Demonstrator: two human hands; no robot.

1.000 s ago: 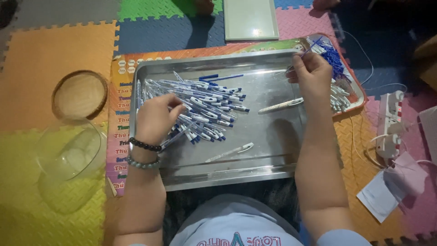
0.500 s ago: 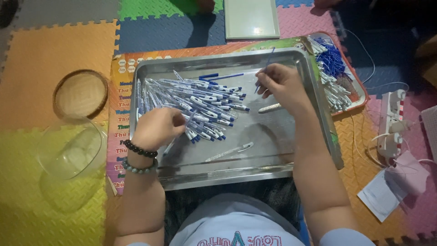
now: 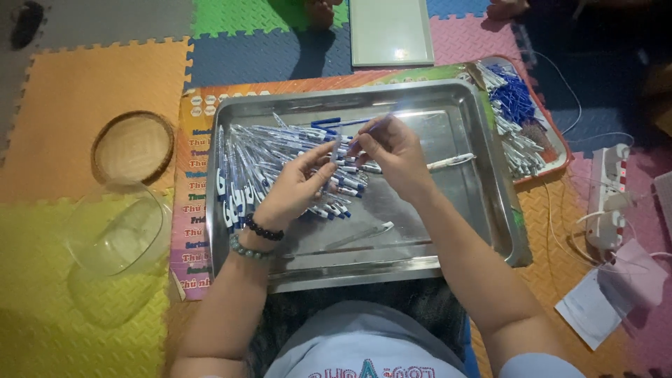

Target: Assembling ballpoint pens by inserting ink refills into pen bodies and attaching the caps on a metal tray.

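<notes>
a person's two hands met above a steel tray (image 3: 490,210) set on a printed mat (image 3: 192,210) on a floor of coloured foam tiles (image 3: 91,91). the left hand (image 3: 294,189), wearing two beaded bracelets (image 3: 255,238) at the wrist, had its fingers (image 3: 323,155) closed around a clear pen barrel (image 3: 337,149) held upright at the tips. the right hand (image 3: 392,154) pinched a thin blue refill (image 3: 369,130) between thumb and forefinger, its lower end touching or just beside the top of the barrel; whether it had entered could not be told. below both hands a heap of clear pens with blue ends (image 3: 259,157) lay spread over the left half of the tray. two single pens lay apart from the heap, one (image 3: 451,162) just right of the right hand and one (image 3: 364,234) nearer the tray's front edge. a second, smaller tray (image 3: 556,157) at the upper right held loose blue parts (image 3: 514,98) and more clear barrels (image 3: 521,147). left of the mat sat a round woven basket (image 3: 133,147) and, below it, a clear glass bowl (image 3: 115,234). a white power strip (image 3: 609,192) with cables lay on the floor at the right, with a white board (image 3: 390,31) beyond the tray at the top.
</notes>
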